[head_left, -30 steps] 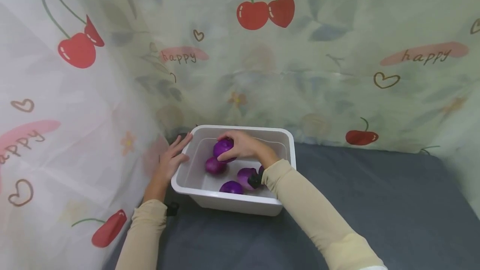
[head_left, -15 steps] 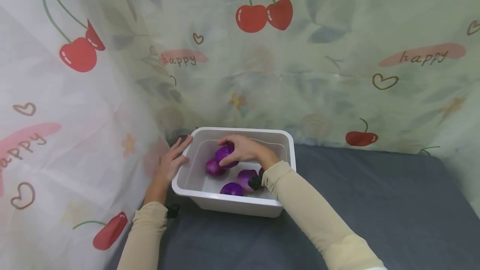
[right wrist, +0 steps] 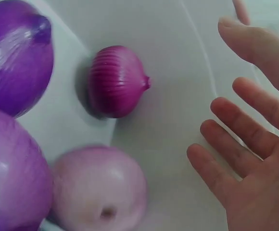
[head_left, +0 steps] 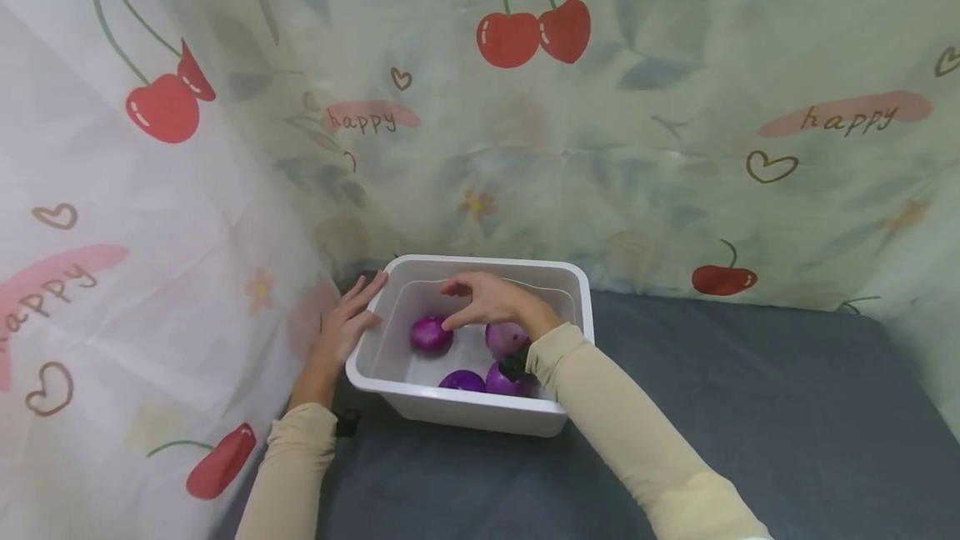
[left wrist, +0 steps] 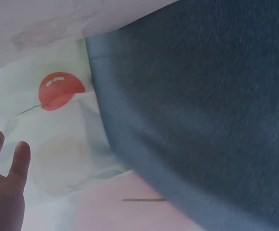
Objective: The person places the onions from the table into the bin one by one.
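My right hand [head_left: 491, 302] hovers inside the white bin [head_left: 487, 260], fingers spread and holding nothing. Just below its thumb lies a magenta red onion [head_left: 430, 336], with its ribbed skin and small tip plain in the right wrist view [right wrist: 115, 82]. A paler pinkish onion [right wrist: 101, 187] with a dark spot lies partly under the right wrist in the head view. Two more purple onions rest by the bin's near wall, one deep purple [head_left: 462, 380], one lighter [head_left: 504, 380]. My left hand [head_left: 345, 327] rests along the bin's left rim with straight fingers.
A dark grey cloth [head_left: 750, 407] covers the table around the bin. Printed curtain walls [head_left: 645, 190] stand close behind and to the left. A black wrist strap [head_left: 347, 423] shows at the left cuff.
My right hand has let go of the purple onion it gripped, and its fingers have spread. The onions on the bin's right have shifted. The left hand stays at the rim.
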`<act>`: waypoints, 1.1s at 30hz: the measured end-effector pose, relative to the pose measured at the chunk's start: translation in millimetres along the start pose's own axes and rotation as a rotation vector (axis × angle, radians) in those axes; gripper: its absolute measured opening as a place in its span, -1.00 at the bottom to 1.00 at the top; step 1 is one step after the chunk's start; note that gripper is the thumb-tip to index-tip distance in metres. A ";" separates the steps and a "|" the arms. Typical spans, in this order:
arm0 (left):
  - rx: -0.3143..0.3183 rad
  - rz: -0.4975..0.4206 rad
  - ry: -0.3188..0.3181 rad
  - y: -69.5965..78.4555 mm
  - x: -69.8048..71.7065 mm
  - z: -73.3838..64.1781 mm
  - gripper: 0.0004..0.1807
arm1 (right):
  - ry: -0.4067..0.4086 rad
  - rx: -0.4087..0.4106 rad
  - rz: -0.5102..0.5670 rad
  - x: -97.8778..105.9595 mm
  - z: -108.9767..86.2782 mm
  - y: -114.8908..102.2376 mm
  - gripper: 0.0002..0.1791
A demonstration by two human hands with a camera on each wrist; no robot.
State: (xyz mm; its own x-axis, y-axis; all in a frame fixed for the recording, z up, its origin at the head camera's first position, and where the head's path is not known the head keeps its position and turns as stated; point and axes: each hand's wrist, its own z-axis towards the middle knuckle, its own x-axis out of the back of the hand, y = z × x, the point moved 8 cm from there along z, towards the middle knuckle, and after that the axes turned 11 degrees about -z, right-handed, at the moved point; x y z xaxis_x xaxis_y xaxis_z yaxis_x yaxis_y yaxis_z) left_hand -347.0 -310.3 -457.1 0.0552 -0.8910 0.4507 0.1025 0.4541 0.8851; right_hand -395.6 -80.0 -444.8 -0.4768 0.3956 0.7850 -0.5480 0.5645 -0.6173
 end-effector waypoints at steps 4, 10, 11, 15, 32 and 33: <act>-0.092 0.096 -0.054 10.9 -4.4 5.2 -0.29 | 0.051 -0.002 0.041 9.7 -1.9 1.7 -0.32; -0.271 0.436 -0.065 33.4 0.3 7.1 -0.38 | 0.115 -0.014 0.091 38.4 -7.1 -6.0 -0.40; -0.288 0.486 -0.047 36.7 2.3 7.1 -0.41 | 0.120 -0.020 0.096 43.4 -9.2 -7.1 -0.41; -0.301 0.543 0.016 45.0 9.7 8.4 -0.46 | 0.161 -0.014 0.088 63.0 -22.1 -11.5 -0.47; -0.289 0.504 0.105 170.9 11.9 10.8 -0.34 | 0.520 0.009 -0.249 135.6 -110.5 -2.7 -0.46; -0.293 0.510 0.105 179.4 7.9 13.6 -0.34 | 0.555 -0.002 -0.306 139.5 -115.1 0.0 -0.46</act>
State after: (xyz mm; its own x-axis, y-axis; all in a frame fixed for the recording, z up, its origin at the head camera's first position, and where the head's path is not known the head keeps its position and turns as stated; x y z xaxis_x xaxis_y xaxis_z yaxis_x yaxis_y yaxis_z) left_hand -341.7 -236.0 -293.2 0.2662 -0.5620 0.7831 0.3057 0.8197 0.4843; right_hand -383.0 58.6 -329.2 0.1293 0.5327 0.8364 -0.6017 0.7126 -0.3609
